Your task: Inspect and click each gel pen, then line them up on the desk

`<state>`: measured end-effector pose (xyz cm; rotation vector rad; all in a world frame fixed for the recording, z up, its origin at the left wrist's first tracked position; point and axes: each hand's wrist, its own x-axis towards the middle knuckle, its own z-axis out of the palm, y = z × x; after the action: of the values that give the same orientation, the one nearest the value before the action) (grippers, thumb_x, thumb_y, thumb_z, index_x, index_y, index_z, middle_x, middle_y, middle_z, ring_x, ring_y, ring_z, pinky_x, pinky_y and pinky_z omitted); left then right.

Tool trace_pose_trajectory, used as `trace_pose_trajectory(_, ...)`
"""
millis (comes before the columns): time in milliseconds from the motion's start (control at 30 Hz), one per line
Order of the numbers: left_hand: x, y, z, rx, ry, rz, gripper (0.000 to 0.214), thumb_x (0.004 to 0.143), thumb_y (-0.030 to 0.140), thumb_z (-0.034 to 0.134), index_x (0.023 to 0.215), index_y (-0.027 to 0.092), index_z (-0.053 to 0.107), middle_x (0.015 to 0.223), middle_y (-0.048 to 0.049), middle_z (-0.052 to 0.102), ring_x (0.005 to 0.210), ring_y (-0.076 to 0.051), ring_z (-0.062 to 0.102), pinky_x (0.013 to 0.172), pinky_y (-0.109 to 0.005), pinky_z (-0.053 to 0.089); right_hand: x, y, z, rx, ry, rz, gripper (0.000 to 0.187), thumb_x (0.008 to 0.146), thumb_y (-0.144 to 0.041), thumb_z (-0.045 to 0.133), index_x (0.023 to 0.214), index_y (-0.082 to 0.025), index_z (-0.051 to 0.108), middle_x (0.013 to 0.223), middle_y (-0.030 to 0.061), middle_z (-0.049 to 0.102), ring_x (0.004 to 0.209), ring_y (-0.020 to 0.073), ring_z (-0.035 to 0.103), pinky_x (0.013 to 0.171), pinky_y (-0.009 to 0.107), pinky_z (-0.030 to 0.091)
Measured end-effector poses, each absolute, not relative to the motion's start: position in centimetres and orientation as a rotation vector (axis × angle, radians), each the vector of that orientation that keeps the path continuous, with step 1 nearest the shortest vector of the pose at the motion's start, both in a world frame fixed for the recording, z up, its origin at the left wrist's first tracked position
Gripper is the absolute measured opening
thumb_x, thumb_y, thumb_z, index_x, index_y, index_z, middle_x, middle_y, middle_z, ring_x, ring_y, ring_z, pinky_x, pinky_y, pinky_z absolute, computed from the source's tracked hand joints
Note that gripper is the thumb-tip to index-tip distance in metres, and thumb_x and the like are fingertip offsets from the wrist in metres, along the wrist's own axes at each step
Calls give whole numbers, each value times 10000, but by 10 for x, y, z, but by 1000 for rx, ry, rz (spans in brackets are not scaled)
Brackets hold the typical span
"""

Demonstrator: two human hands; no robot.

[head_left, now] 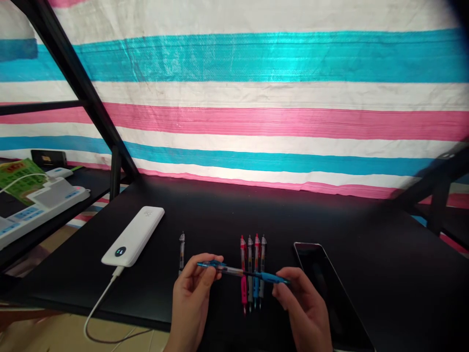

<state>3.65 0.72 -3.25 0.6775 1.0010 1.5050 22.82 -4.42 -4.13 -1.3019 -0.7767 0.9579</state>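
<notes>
Left hand (194,293) & right hand (302,305) are holding a blue pen (234,270) crosswise.
Fingers are clamping its ends, prob. just above a row of pens (252,247) nr the front edge of the table (366,230).

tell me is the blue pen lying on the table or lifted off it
Lifted: the blue pen hangs crosswise over the row of pens, its ends pinched by the left hand and right hand.

we see a blue click pen (236,271) with a clear barrel, held nearly level and crosswise, blue grip end rightward, above a row of pens (249,252)
</notes>
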Motion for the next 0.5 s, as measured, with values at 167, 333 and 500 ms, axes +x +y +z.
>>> trace_pose_trajectory(167,33,8,-35,618,981,1521,288,717,354,960,928,209,827,948,-62,831,804,-145,730,744,-180,596,247,-45,-65,-1076,-562,991,236,805,-429,885,940,-273,770,873,5,652,698,127,634,633,205,545)
trace_pose_trajectory(333,30,9,-37,586,947,1511,261,732,338,957,928,217,836,966,-53,831,792,-122,730,750,-153,596,258,-47,-73,-1000,-540,979,164,839,-388,870,927,-272,794,914,9,630,716,117,628,657,208,564)
trace_pose_trajectory(500,28,11,-40,574,953,1508,264,712,327,969,910,209,840,960,-64,830,771,-128,729,740,-165,607,254,-46,-67,-970,-546,982,176,838,-398,870,905,-257,788,868,3,612,707,110,601,655,198,549)
